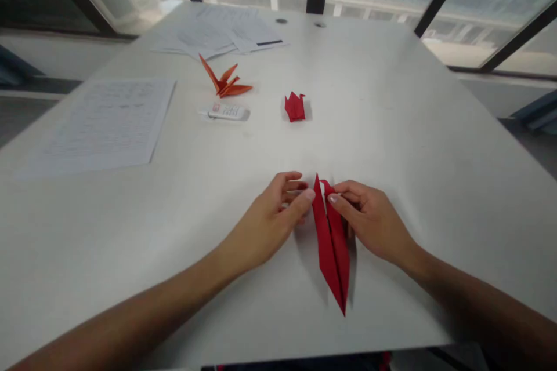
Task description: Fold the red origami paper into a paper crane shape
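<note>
both hands [270, 217] pinch a long, narrow, pointed red paper fold [333, 249] at its top

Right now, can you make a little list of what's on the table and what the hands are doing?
left hand: thumb pressing the upper edge of the red folded paper
right hand: fingers pinching the folded top of the same paper
red folded paper: long, narrow, pointed toward the person, lying on the white table
orange paper crane: finished, farther back
small red paper figure: right of the crane
white tube: lying in front of the crane
printed sheets: left side and far edge
</note>
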A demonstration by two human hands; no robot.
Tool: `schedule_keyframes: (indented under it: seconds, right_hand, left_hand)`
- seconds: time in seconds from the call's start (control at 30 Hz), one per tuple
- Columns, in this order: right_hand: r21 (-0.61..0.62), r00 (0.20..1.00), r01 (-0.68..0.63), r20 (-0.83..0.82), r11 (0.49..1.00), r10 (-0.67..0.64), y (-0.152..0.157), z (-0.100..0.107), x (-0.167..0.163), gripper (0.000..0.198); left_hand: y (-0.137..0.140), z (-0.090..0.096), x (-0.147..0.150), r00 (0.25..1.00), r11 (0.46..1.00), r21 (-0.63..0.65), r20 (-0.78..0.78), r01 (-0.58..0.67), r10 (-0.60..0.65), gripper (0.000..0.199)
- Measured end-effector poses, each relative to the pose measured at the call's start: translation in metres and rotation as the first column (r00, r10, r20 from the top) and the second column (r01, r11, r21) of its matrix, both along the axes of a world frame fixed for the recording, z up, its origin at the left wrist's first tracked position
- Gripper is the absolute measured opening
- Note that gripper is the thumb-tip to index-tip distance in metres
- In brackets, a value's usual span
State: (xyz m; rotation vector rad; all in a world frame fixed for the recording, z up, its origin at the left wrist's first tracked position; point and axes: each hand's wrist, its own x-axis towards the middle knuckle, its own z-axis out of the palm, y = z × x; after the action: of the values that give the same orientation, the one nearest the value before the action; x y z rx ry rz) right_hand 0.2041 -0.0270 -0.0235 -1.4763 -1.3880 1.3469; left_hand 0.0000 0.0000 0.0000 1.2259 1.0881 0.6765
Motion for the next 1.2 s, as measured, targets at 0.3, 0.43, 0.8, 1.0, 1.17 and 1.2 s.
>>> schedule_keyframes:
  seconds: [0.3, 0.43, 0.8, 1.0, 1.17, 1.2]
  right_hand:
    - [0.031, 0.994, -0.027, -0.106, 0.999, 0.031, 0.001, 0.000, 0.000, 0.016]
    - [0.081, 0.995, -0.037, -0.093, 0.996, 0.045, -0.001, 0.001, -0.001, 0.013]
    - [0.086, 0.985, -0.165, -0.032, 0.983, 0.168, -0.008, 0.004, -0.003, 0.013]
    - [0.075, 0.976, -0.203, -0.071, 0.976, 0.208, -0.006, 0.004, -0.001, 0.015]
    - [0.047, 0.972, -0.219, -0.071, 0.975, 0.222, -0.005, 0.006, 0.000, 0.017]
    - [0.040, 0.972, -0.223, -0.068, 0.974, 0.225, -0.005, 0.006, 0.000, 0.017]
  left_hand:
    - [0.000, -0.013, 0.011, 0.985, 0.993, 0.103, 0.158, 0.059, -0.075, 0.041]
    - [0.000, -0.011, 0.013, 0.980, 0.992, 0.114, 0.183, 0.060, -0.081, 0.041]
    - [0.009, -0.011, 0.007, 0.981, 0.977, 0.201, 0.160, 0.075, -0.108, 0.015]
    - [0.016, -0.012, 0.001, 0.980, 0.918, 0.362, 0.047, 0.163, -0.192, 0.013]
    - [0.019, -0.010, -0.003, 0.978, 0.886, 0.428, 0.020, 0.179, -0.208, 0.011]
    - [0.020, -0.010, -0.003, 0.978, 0.881, 0.435, 0.008, 0.186, -0.210, 0.011]
